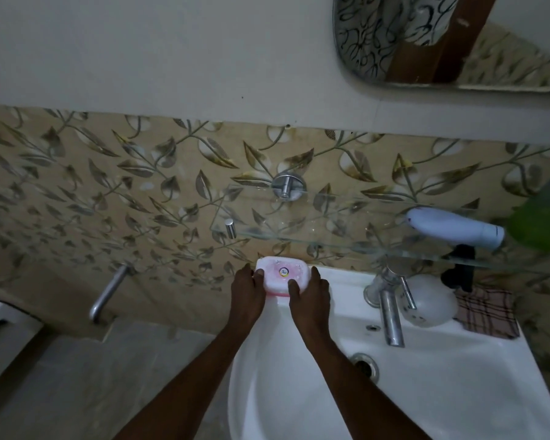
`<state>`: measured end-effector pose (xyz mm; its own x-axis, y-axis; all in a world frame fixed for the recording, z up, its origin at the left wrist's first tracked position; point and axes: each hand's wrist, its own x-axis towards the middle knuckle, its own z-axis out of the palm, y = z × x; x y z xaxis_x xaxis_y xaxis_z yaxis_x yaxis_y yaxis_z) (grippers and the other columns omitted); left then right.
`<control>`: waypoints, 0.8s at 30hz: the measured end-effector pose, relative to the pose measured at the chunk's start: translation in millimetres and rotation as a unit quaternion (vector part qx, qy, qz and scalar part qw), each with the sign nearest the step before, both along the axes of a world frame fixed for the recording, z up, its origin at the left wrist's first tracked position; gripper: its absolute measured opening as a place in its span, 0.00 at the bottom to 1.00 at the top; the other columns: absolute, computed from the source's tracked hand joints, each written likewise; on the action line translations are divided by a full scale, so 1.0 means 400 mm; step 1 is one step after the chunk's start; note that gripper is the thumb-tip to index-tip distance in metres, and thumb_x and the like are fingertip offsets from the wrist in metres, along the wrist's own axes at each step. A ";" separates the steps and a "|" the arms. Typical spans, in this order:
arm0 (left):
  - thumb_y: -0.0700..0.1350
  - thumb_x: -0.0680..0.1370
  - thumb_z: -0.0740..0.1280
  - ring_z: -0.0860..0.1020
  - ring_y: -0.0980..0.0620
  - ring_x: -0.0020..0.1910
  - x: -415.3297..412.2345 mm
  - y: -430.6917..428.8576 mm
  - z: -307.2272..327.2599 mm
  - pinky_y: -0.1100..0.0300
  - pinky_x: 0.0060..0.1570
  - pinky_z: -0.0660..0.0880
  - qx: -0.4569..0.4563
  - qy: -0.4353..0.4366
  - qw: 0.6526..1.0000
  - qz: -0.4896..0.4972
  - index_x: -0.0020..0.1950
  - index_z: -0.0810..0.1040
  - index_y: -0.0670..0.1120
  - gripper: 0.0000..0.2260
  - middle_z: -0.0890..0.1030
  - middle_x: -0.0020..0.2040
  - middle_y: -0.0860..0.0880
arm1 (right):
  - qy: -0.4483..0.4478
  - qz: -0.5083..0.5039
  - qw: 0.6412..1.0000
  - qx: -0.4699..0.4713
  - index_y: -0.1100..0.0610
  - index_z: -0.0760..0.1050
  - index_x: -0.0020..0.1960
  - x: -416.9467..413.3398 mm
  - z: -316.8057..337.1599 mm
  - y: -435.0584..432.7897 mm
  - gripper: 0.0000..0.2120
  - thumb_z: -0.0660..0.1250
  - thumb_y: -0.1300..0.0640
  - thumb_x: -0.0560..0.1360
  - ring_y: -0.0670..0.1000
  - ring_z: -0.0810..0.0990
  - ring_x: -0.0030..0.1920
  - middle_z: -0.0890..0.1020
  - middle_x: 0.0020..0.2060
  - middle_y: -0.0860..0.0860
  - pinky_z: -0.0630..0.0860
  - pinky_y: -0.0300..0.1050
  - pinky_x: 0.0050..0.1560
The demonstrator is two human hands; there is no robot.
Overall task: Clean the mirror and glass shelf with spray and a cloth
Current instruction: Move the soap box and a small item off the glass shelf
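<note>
A pink and white soap box point(282, 273) rests on the back left corner of the white sink point(442, 369). My left hand point(247, 293) grips its left end and my right hand point(310, 295) grips its right end. Above it the glass shelf point(315, 223) juts from the leaf-patterned wall, bare on its left half. A white bottle point(454, 228) lies on its side on the shelf's right part, beside something green point(537, 223). The mirror point(458, 39) hangs at the top right. A checked cloth point(486, 311) lies on the sink's right rim.
A chrome tap point(391, 315) stands at the back of the sink, with a round white object point(429, 301) beside it. A dark object point(459, 268) sits under the shelf's right part. A chrome pipe point(107, 293) sticks out of the wall at the left.
</note>
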<state>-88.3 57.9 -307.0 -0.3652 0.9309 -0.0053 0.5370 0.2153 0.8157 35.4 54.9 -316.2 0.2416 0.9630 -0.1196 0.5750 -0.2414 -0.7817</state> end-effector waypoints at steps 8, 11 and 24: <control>0.44 0.81 0.57 0.76 0.44 0.54 0.098 -0.133 0.088 0.62 0.54 0.67 0.207 0.071 0.975 -0.039 0.58 0.76 0.40 0.12 0.78 0.53 0.42 | 0.031 -0.029 0.991 0.127 0.61 0.72 0.68 0.072 0.121 -0.114 0.20 0.67 0.54 0.79 0.57 0.77 0.63 0.79 0.62 0.57 0.73 0.50 0.65; 0.41 0.79 0.60 0.76 0.47 0.56 0.175 -0.181 0.141 0.55 0.61 0.70 0.305 0.074 0.939 -0.136 0.57 0.77 0.41 0.10 0.80 0.52 0.43 | -0.048 -0.032 0.951 0.304 0.61 0.80 0.59 0.142 0.223 -0.174 0.12 0.69 0.63 0.77 0.53 0.81 0.56 0.83 0.53 0.56 0.77 0.46 0.58; 0.32 0.78 0.60 0.80 0.49 0.51 0.439 -0.122 0.376 0.54 0.53 0.78 0.345 -0.086 0.918 -0.175 0.62 0.78 0.40 0.15 0.80 0.55 0.47 | -0.322 0.103 0.922 0.190 0.58 0.69 0.72 0.487 0.503 -0.055 0.23 0.66 0.56 0.78 0.59 0.71 0.67 0.76 0.67 0.58 0.64 0.52 0.68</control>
